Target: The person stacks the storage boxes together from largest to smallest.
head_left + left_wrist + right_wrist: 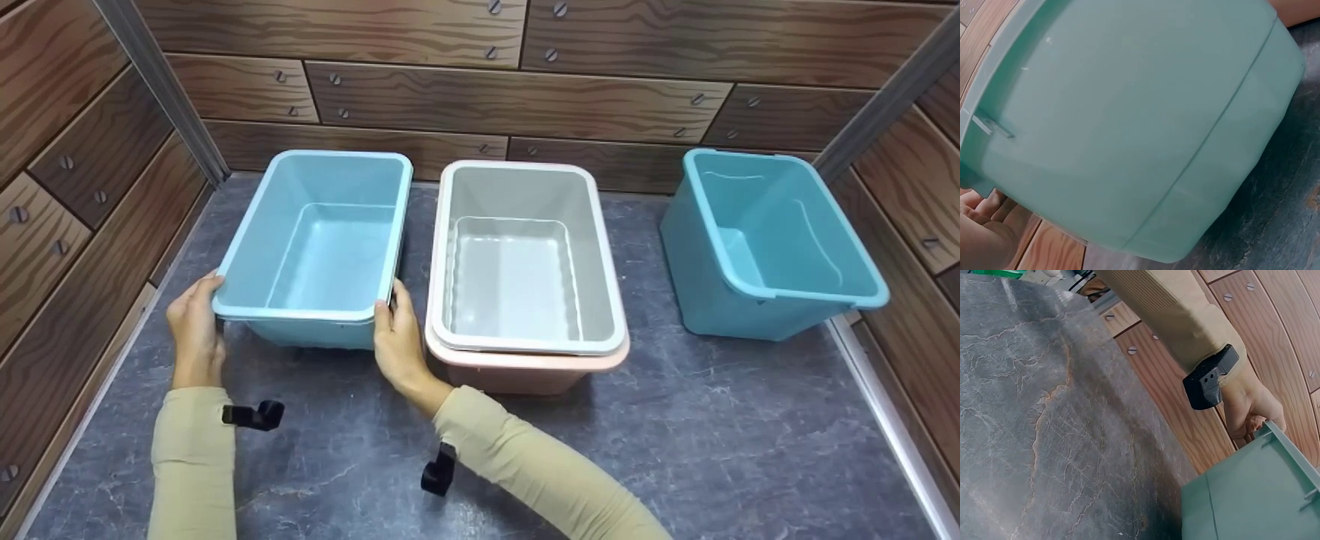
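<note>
A light blue plastic bin [330, 259] stands at the left, tilted slightly. My left hand [193, 319] grips the rim at its near left corner. At the near right corner my right hand [399, 341] holds the rim, thumb on top and fingers along the side. In the left wrist view the bin's front wall [1145, 124] fills most of the picture, with the left hand [988, 230] at the rim below. The right wrist view shows the left hand [1255, 408] curled at the bin's corner [1247, 484]; the right hand is out of that view.
Just right of the right hand, a white-grey bin [517, 292] sits nested inside a pink bin [517, 379]. A deeper teal bin [739, 300] stands at the far right. Wood-patterned walls [517, 97] enclose the grey marbled floor [720, 450].
</note>
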A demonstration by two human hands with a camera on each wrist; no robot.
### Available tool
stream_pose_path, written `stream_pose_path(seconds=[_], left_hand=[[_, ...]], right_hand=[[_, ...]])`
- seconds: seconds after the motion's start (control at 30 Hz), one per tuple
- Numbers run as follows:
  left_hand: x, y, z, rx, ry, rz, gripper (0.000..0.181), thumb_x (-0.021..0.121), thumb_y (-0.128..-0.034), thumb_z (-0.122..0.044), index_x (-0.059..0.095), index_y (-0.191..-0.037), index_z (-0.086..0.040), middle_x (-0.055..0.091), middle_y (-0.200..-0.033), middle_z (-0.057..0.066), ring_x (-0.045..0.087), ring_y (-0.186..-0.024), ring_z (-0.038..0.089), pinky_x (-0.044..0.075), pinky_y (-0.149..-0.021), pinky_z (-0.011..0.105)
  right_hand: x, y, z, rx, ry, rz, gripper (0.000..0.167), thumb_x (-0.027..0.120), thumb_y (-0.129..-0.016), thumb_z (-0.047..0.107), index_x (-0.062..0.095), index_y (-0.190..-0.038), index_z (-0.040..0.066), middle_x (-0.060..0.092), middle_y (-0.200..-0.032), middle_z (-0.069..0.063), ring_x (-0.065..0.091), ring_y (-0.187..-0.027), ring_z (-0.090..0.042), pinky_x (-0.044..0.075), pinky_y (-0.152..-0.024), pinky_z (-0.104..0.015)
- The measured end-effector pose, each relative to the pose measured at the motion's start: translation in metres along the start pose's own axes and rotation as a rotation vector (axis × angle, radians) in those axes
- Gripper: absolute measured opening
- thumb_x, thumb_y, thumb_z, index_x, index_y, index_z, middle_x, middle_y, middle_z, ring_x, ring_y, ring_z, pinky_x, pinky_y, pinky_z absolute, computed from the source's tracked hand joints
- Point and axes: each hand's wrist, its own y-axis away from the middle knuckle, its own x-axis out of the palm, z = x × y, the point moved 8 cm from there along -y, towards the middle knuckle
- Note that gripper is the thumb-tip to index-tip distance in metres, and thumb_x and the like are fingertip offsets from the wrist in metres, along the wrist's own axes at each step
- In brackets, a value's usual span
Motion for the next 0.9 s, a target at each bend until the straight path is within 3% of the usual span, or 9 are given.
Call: stream_pose_path(seconds=[0.4,0.5,0.57,0.63,0.73,0.83,0.9], left_hand=[[0.002,0.004,-0.012,0.005,0.028,0.025,0.023,0.056,-0.0916,-0.006,0.070,-0.078,-0.018,0.070,-0.078,-0.013,0.065,-0.085,0.003,0.055,-0.072,0.012],[0.003,0.006,-0.015,0.007,0.001,0.035,0.021,0.056,-0.0923,-0.007,0.069,-0.109,-0.009,0.069,-0.081,-0.013,0.063,-0.090,0.003,0.055,-0.074,0.011],[0.003,0.007,-0.017,0.003,-0.018,0.041,0.036,0.056,-0.0930,-0.009,0.058,-0.127,0.001,0.067,-0.085,-0.013,0.061,-0.093,0.003,0.054,-0.076,0.011],[0.005,0.009,-0.020,0.007,-0.038,0.049,0.047,0.055,-0.0936,-0.010,0.046,-0.135,0.011,0.065,-0.088,-0.012,0.060,-0.096,0.003,0.054,-0.077,0.011],[0.005,0.011,-0.024,0.002,-0.030,0.052,0.037,0.056,-0.0934,-0.010,0.057,-0.129,0.001,0.065,-0.090,-0.011,0.060,-0.096,0.004,0.054,-0.076,0.011],[0.005,0.014,-0.028,0.006,0.000,0.060,0.017,0.058,-0.0928,-0.009,0.070,-0.104,-0.010,0.066,-0.089,-0.009,0.062,-0.093,0.004,0.054,-0.076,0.012],[0.005,0.015,-0.030,0.006,0.023,0.061,0.015,0.059,-0.0921,-0.009,0.072,-0.087,-0.014,0.067,-0.089,-0.008,0.063,-0.091,0.005,0.054,-0.074,0.013]], right_hand=[[-0.002,0.004,0.017,-0.021,0.010,0.007,0.049,0.038,-0.101,0.006,0.026,-0.144,-0.014,0.034,-0.150,-0.031,0.036,-0.141,-0.039,0.034,-0.118,-0.046],[-0.004,0.005,0.021,-0.025,0.016,0.010,0.049,0.039,-0.101,0.007,0.027,-0.144,-0.013,0.035,-0.150,-0.031,0.038,-0.140,-0.039,0.037,-0.117,-0.044],[-0.005,0.004,0.022,-0.025,0.010,0.016,0.050,0.039,-0.101,0.008,0.026,-0.145,-0.013,0.034,-0.150,-0.031,0.038,-0.140,-0.039,0.037,-0.117,-0.044],[-0.005,0.003,0.023,-0.019,-0.012,0.031,0.051,0.039,-0.101,0.008,0.024,-0.146,-0.012,0.032,-0.151,-0.031,0.036,-0.142,-0.039,0.036,-0.117,-0.044],[-0.006,0.000,0.024,0.000,-0.051,0.049,0.052,0.038,-0.101,0.010,0.022,-0.147,-0.010,0.031,-0.152,-0.030,0.033,-0.143,-0.039,0.034,-0.118,-0.044],[-0.007,-0.002,0.027,0.020,-0.089,0.052,0.054,0.039,-0.100,0.009,0.023,-0.148,-0.008,0.031,-0.153,-0.028,0.033,-0.144,-0.037,0.033,-0.119,-0.043],[-0.009,-0.003,0.029,0.014,-0.103,0.047,0.054,0.040,-0.098,0.008,0.024,-0.147,-0.009,0.032,-0.152,-0.028,0.033,-0.144,-0.037,0.033,-0.119,-0.043]])
